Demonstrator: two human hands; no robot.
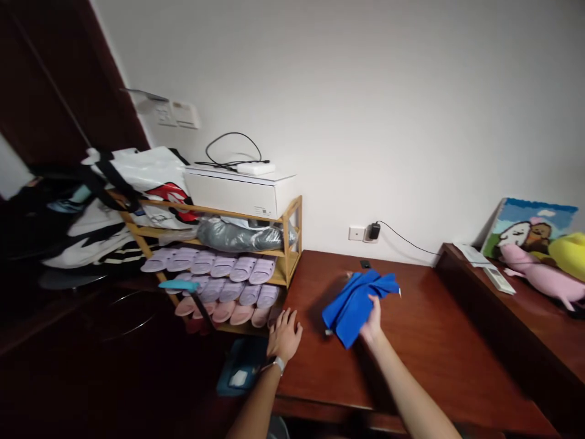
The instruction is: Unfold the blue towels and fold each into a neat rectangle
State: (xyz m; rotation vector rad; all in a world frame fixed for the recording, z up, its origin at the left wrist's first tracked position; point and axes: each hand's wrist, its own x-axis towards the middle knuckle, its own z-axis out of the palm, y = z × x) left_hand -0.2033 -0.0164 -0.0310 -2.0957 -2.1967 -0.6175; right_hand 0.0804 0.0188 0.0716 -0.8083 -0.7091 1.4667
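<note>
A bunched blue cloth (pixel 354 308) is gripped in my right hand (pixel 372 320), over the middle of the reddish-brown desk (pixel 434 341). Folds hang down on its left side, and part of my fingers is hidden behind the fabric. My left hand (pixel 286 335) rests at the desk's left edge, palm down with the fingers stretched out, holding nothing. A watch with a pale band (pixel 278 364) is on that wrist.
Left of the desk stands a wooden rack (pixel 292 244) with several slippers (pixel 242 268) and a white box (pixel 233 189) on top. A black plug (pixel 375 230) sits in the wall socket. A raised ledge (pixel 484 292) at right bears a pink plush toy (pixel 539 277).
</note>
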